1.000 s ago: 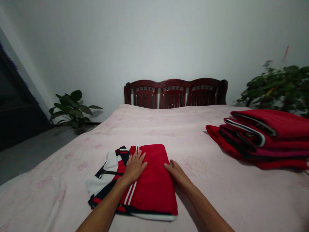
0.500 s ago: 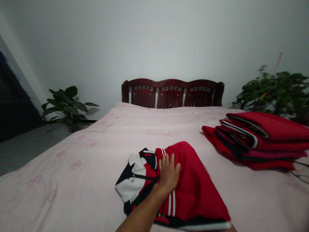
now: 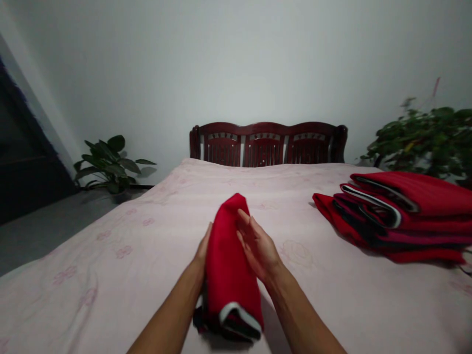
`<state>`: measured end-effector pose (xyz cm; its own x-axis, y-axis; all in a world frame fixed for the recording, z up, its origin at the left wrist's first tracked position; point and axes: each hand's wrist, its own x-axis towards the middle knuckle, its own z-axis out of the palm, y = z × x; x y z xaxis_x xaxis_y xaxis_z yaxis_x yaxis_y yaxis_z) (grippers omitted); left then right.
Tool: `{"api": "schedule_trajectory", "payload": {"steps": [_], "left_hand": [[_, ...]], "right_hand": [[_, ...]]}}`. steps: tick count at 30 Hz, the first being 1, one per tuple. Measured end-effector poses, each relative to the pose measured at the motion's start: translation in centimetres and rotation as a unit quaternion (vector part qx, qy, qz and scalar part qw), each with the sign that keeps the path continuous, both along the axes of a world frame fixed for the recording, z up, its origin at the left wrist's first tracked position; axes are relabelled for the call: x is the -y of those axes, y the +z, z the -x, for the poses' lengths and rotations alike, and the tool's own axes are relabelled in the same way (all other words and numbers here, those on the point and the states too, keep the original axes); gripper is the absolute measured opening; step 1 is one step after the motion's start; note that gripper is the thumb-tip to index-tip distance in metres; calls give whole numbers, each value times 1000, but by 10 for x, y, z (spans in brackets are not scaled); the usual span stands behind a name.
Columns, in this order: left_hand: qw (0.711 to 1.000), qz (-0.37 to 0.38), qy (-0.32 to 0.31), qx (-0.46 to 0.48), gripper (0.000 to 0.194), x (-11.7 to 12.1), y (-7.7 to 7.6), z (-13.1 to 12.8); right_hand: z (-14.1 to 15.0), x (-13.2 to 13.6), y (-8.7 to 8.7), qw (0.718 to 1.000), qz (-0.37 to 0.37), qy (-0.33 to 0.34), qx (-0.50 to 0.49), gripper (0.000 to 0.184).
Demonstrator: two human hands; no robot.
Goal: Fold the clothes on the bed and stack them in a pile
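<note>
A red garment with black and white trim [image 3: 228, 270] lies on the bed in a narrow, long folded bundle, its top end raised to a peak. My left hand [image 3: 203, 250] rests against its left side, with the fingers partly hidden by the cloth. On the other side, my right hand [image 3: 256, 246] is open with spread fingers, its fingertips at the bundle's upper right edge. The white-edged folded end of the bundle points towards me.
A pale pink floral bedspread [image 3: 110, 255] covers the bed. A stack of folded red garments [image 3: 401, 211] lies to the right. A dark wooden headboard [image 3: 267, 147] stands at the far end, with potted plants [image 3: 110, 164] [image 3: 424, 137] on either side. A grey floor [image 3: 55, 231] lies to the left.
The garment has gone from a wide flat shape with a white and black collar area showing to a narrow red bundle. My right hand has come back into view beside it.
</note>
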<state>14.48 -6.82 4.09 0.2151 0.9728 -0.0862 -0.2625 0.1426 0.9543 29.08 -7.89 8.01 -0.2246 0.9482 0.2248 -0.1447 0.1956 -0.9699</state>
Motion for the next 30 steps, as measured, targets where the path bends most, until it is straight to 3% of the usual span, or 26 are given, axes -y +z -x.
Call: {"api": "schedule_trajectory", "payload": {"steps": [3,5,7,10,13,16,19,23,27,30], "left_hand": [[998,40,32,-41,80,1,8,75],[991,63,75,-91,71,4,6,110],[979,65,113,-154,65,9,1,127],[948,-35,163,-271,63,14,-5,124],[893,-127,177,-395,62,16,-8,102],[843,-124,147,-502,63,16,-16,75],[782,-93,123,-604,65,18,-34,54],[712,-106,110,-685,64,24,-53,43],[690,-129,102,-705,62,33,-55,49],[684,-143,104,-708,62,39,-56,54]], "right_hand": [[22,12,-14,979,-79,10,190,64],[31,23,-31,939,-125,21,319,60],[40,32,-45,891,-166,29,421,58],[57,35,-49,860,-185,21,475,58],[69,23,-41,846,-187,-34,499,57],[70,-2,-41,837,-195,-59,507,57],[64,-30,-53,831,-168,-12,530,57],[58,-58,-72,842,-134,-22,523,61],[51,-66,-90,896,-68,-77,431,69],[46,-53,-103,944,19,-148,295,77]]}}
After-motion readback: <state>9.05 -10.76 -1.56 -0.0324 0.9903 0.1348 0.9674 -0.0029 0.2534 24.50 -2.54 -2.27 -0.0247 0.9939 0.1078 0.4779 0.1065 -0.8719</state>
